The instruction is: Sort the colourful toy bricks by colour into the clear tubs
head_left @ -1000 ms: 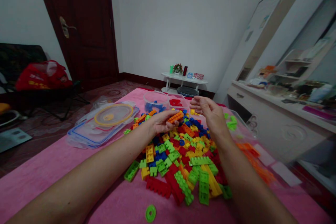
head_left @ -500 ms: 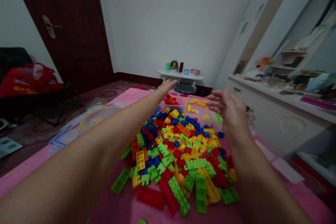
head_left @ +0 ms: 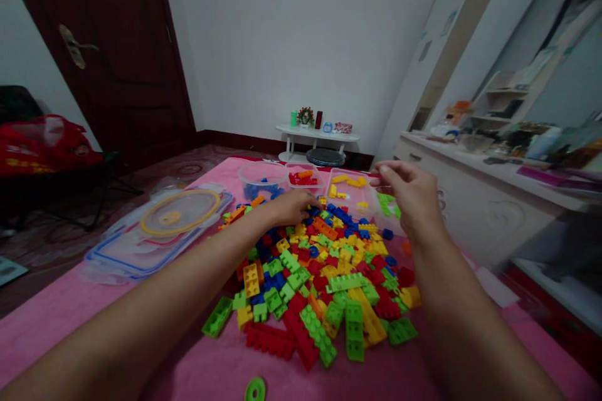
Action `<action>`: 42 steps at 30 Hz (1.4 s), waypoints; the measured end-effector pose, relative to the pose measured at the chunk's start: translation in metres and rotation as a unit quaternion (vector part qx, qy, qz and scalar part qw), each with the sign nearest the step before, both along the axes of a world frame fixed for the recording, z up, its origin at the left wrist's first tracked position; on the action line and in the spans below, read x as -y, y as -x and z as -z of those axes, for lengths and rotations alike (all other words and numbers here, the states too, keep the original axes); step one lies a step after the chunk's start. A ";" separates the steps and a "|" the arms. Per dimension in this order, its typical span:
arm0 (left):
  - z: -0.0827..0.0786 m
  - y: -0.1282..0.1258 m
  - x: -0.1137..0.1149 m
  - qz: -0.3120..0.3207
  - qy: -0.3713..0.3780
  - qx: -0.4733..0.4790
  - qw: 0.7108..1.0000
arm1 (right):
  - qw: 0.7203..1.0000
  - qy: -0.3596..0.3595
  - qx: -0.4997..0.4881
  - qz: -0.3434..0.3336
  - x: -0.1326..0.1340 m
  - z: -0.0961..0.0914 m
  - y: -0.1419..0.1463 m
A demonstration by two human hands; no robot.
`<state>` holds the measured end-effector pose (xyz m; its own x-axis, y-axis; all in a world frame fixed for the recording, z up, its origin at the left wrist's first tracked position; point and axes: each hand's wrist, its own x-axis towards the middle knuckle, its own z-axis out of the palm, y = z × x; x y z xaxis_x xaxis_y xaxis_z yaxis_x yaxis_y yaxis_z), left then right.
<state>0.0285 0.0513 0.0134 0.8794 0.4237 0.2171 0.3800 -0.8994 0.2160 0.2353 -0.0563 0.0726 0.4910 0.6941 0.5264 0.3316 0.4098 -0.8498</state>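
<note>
A heap of toy building bricks (head_left: 301, 276) in red, yellow, green, blue and orange covers the middle of the pink cloth (head_left: 197, 366). At the heap's back edge, my left hand (head_left: 292, 207) reaches down onto the bricks, its bent fingers apart and their tips partly hidden. My right hand (head_left: 416, 194) hovers above the right side, fingers loosely curled with a gap below the thumb, nothing visible in it. Behind the heap stand a round tub with blue bricks (head_left: 263, 175), a box with red bricks (head_left: 324, 185), a box with yellow pieces (head_left: 350, 197) and green pieces (head_left: 388, 203).
Clear lids (head_left: 160, 244), one rimmed yellow and one blue, lie stacked at the left. A green ring-shaped piece (head_left: 255, 390) lies at the front. Beyond the table is a small white stand (head_left: 305, 131); a white cabinet (head_left: 470, 200) runs along the right.
My left hand has come back and down from over the containers to the heap. My right hand has curled its spread fingers. The view has shifted slightly, and the blue tub now shows.
</note>
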 end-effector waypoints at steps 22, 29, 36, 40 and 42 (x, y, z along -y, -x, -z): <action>0.021 0.036 -0.002 -0.179 0.051 0.096 0.978 | 0.709 0.453 0.527 -0.115 -0.006 0.043 0.000; 0.008 0.035 0.009 -0.149 0.050 0.118 0.981 | 0.735 0.410 0.534 -0.076 -0.003 0.027 0.007; 0.005 0.029 0.017 -0.175 0.109 0.138 0.969 | 0.812 0.322 0.449 -0.188 -0.002 0.029 0.024; -0.003 0.029 0.017 -0.158 0.333 0.247 0.896 | 0.887 0.225 0.360 -0.180 -0.006 0.031 0.039; -0.007 0.030 0.021 -0.126 0.433 0.275 0.849 | 0.915 0.199 0.306 -0.170 -0.007 0.032 0.046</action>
<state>-0.0011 0.0308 0.0202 0.6032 0.7939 0.0766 0.1655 -0.2186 0.9617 0.1892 -0.0490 0.0406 -0.0912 0.9485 0.3032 0.7067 0.2762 -0.6514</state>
